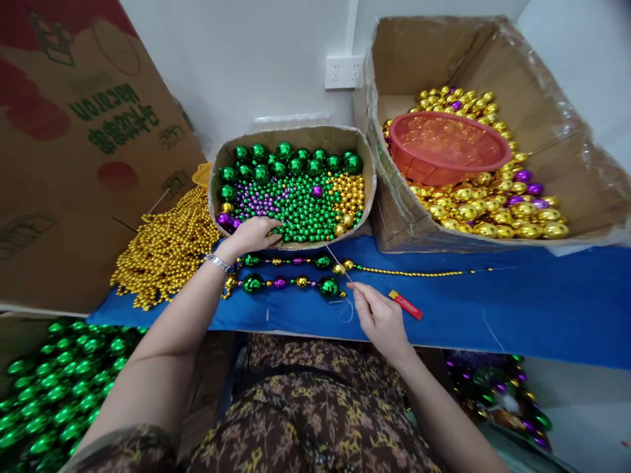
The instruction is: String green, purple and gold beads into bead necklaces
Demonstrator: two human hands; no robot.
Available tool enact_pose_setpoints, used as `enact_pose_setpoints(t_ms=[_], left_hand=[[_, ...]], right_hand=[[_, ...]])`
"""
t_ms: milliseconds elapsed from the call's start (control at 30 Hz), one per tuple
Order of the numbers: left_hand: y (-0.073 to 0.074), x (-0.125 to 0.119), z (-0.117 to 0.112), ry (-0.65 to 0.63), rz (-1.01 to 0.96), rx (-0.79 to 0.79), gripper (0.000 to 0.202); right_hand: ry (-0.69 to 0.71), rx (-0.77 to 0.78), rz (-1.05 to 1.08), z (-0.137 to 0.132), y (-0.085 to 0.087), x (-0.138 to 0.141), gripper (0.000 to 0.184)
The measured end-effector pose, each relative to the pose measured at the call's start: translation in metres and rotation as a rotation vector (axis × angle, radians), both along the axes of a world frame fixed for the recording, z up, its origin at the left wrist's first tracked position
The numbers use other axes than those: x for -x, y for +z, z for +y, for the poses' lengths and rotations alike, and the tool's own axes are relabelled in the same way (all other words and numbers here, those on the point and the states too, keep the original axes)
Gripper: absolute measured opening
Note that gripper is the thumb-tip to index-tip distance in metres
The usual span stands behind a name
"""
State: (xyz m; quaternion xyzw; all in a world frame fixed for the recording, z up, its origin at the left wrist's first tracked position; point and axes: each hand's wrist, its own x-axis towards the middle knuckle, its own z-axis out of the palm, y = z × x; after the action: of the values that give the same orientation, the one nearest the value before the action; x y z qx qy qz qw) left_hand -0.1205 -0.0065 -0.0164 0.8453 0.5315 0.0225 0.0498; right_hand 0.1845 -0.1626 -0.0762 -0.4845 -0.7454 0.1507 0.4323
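Observation:
My left hand point(254, 235) reaches over the near rim of a cardboard box of loose beads, its fingers curved and apart above the green beads point(305, 213); nothing shows between them. Between thumb and fingertips of my right hand point(377, 315) is a long thin needle point(338, 261), its far end pointing up at the box rim. A loose white thread point(351, 309) curls beside this hand. In front of the box lies a bead strand point(279, 282) in two rows of green, purple and gold balls; one row runs right into small gold beads point(409, 270).
A red and yellow lighter point(405, 305) lies on the blue cloth point(493, 309). Gold bead strands point(167, 243) are heaped left. A large carton point(404, 226) at right holds gold beads and a red basket point(434, 172). Below left are green beads point(69, 381).

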Motion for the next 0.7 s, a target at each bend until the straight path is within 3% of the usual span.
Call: enact_pose_setpoints(t_ms=[200,367,467,600,700], left_hand=[[-0.019,-0.004,0.000,0.061,0.147,-0.070,0.033],[-0.018,0.001,-0.004,0.084,0.037,-0.142,0.035],[-0.013,-0.002,-0.007,0.076,-0.086,-0.324,0.034],[0.000,-0.038,-0.030,-0.041,-0.352,-0.612,0.031],[0.003,-0.090,-0.066,-0.259,-0.529,-0.580,0.034]], right_hand=[[-0.034,0.103,-0.020,0.039,-0.033,-0.006,0.030],[-0.058,0.178,0.063,0.047,-0.056,0.002,0.030],[-0.009,0.129,0.057,0.044,-0.057,0.005,0.029],[0.038,0.121,-0.064,0.043,-0.062,0.002,0.032],[-0.009,0.153,-0.140,0.042,-0.069,0.002,0.032]])
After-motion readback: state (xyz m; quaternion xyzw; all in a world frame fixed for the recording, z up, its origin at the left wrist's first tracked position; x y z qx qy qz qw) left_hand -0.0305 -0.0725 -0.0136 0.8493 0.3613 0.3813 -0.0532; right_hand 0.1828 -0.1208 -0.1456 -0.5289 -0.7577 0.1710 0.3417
